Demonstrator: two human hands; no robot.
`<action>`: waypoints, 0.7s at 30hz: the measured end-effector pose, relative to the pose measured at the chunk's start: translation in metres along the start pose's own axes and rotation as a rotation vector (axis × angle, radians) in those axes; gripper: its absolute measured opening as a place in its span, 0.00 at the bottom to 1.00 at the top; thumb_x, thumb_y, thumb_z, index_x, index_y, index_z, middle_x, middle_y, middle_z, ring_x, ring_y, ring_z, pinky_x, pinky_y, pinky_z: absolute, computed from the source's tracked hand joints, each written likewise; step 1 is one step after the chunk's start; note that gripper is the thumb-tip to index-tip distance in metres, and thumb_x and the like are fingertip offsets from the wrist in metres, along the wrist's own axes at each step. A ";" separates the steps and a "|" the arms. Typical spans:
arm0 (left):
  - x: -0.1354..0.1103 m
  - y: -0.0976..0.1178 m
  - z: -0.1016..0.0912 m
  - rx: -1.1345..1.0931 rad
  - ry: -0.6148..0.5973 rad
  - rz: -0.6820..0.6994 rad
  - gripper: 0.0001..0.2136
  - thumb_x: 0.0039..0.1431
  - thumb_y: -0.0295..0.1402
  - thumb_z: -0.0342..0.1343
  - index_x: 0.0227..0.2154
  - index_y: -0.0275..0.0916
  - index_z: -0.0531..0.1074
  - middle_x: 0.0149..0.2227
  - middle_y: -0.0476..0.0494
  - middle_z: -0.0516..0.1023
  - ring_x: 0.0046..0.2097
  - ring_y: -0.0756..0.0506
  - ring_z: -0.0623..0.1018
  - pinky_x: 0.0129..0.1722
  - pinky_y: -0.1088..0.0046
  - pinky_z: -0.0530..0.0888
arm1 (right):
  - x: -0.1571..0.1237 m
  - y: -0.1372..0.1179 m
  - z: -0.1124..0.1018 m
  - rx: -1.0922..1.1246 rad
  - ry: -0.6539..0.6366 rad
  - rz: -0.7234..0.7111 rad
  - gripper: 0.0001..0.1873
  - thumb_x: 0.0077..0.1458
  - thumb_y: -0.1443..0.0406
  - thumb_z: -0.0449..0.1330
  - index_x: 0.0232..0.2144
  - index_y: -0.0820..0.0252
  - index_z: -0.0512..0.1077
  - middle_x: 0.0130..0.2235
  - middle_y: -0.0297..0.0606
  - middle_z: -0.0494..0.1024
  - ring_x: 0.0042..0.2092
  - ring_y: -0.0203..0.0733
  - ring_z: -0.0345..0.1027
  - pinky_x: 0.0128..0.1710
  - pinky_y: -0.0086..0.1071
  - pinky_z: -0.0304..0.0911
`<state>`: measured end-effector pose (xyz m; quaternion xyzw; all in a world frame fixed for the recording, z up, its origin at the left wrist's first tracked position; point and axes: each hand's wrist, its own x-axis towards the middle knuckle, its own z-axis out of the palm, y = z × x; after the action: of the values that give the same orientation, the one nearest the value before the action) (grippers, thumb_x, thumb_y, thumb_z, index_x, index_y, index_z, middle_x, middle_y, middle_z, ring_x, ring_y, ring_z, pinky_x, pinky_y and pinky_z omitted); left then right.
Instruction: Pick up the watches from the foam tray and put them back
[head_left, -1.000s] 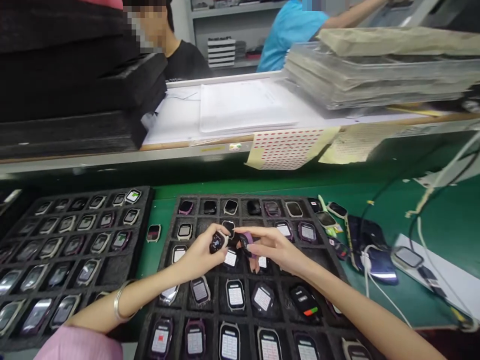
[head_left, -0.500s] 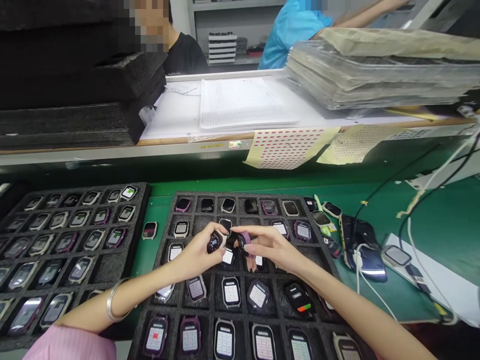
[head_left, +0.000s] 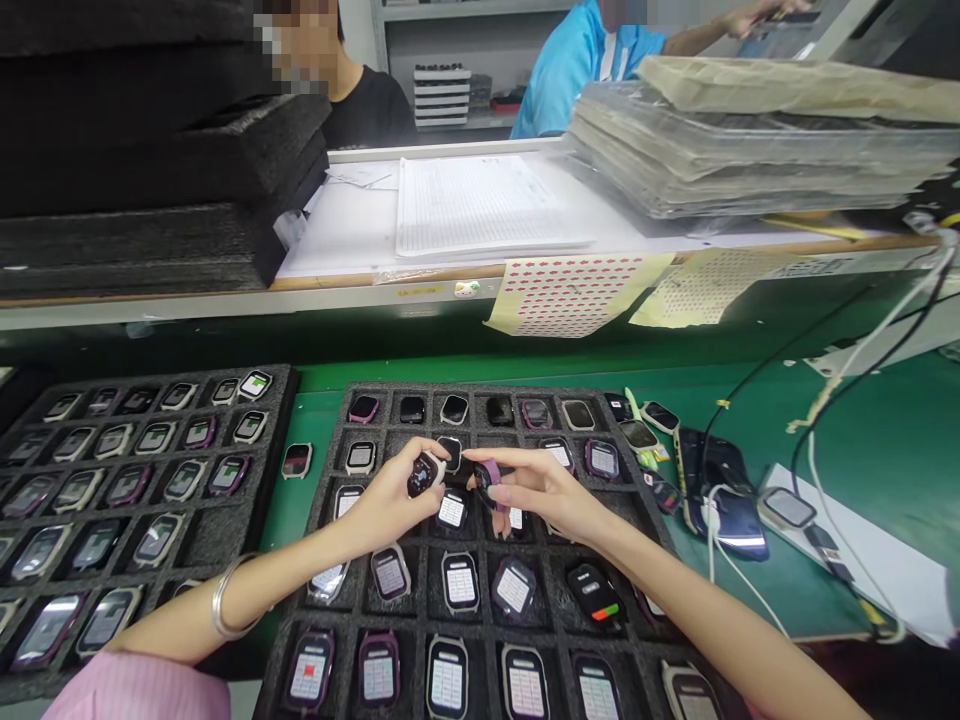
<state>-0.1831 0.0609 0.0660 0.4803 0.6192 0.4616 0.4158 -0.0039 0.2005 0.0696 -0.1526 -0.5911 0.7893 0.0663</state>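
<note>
My left hand [head_left: 397, 500] is closed on a smartwatch body [head_left: 426, 474] with a pale case, its dark lit screen tilted toward me. Close beside it, my right hand [head_left: 544, 490] pinches a purple smartwatch body [head_left: 487, 482], held edge-on so that its screen hardly shows. Both hands are over the middle of a black foam tray [head_left: 480, 640] with square compartments. Watch bodies without straps lie in many of these, several with lit white grids, such as a pale-cased watch [head_left: 459, 582] and a purple-cased watch [head_left: 380, 668]. My hands and forearms cover some compartments.
A second foam tray [head_left: 199, 535] of watches lies at left, with a single watch [head_left: 297, 460] between the trays. At right are a dark phone-like device [head_left: 731, 500] and white cables [head_left: 821, 480]. Stacked black foam [head_left: 135, 240] and plastic trays [head_left: 750, 165] occupy the shelf; two people are behind.
My left hand has turned its watch slightly, so more of the screen faces me. The right hand keeps its hold almost unmoved. Behind the shelf, the person in blue has shifted.
</note>
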 end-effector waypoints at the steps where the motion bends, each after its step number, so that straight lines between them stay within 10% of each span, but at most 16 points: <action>1: 0.000 0.000 0.000 -0.005 0.001 0.002 0.14 0.54 0.26 0.52 0.44 0.40 0.64 0.38 0.48 0.69 0.40 0.47 0.69 0.42 0.72 0.65 | 0.000 0.000 0.000 0.011 0.004 -0.009 0.26 0.52 0.63 0.66 0.53 0.60 0.71 0.36 0.39 0.79 0.24 0.34 0.74 0.26 0.27 0.70; 21: 0.007 -0.005 0.004 -0.495 -0.018 -0.130 0.17 0.54 0.29 0.53 0.47 0.38 0.63 0.35 0.47 0.71 0.35 0.47 0.76 0.34 0.69 0.75 | 0.005 0.001 0.004 0.144 0.052 0.024 0.20 0.55 0.67 0.60 0.51 0.59 0.67 0.45 0.44 0.75 0.28 0.38 0.75 0.24 0.29 0.69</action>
<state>-0.1816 0.0675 0.0596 0.3272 0.5132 0.5670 0.5550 -0.0098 0.1979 0.0688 -0.1749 -0.5290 0.8262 0.0832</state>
